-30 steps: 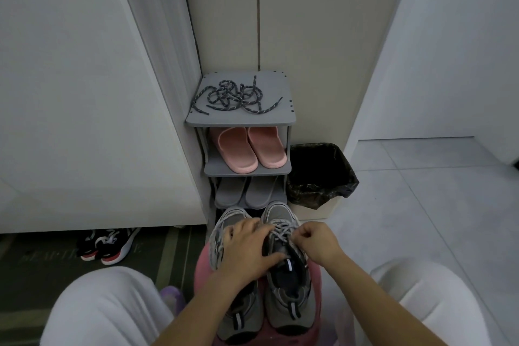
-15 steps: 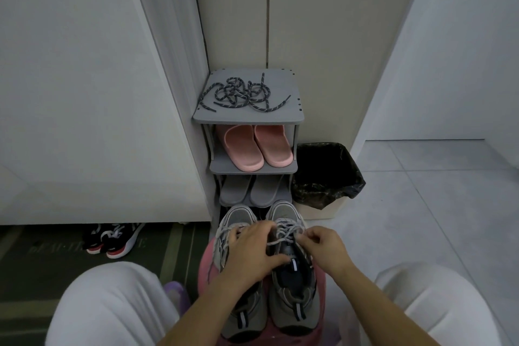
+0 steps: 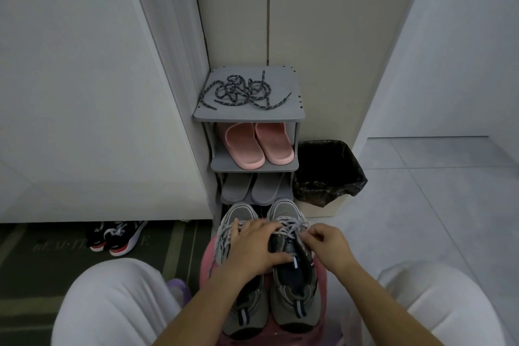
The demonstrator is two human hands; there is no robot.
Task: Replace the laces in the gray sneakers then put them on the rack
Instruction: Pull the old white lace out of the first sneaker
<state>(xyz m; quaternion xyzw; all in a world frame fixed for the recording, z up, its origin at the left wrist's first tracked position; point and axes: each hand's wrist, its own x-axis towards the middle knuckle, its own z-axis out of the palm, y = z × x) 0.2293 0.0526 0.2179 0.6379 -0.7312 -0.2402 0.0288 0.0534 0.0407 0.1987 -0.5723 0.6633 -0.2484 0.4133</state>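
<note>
Gray sneakers (image 3: 247, 317) sit on a pink stool (image 3: 207, 261) between my knees, both threaded with pale cord, so I judge the swap barely begun. Dark laces (image 3: 244, 93) wait atop the rack (image 3: 247, 116). My left hand (image 3: 252, 247) presses the sneakers, fingers straight; my right hand (image 3: 328, 244) pinches a pale lace (image 3: 290, 229).

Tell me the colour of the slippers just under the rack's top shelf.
The slippers are pink, clearest in the head view.

The sneakers (image 3: 292, 300) sit on a stool (image 3: 207, 267) before the rack (image 3: 252, 115). Laces (image 3: 241, 93) lie on its top shelf, a bin (image 3: 323, 194) to its right.
</note>
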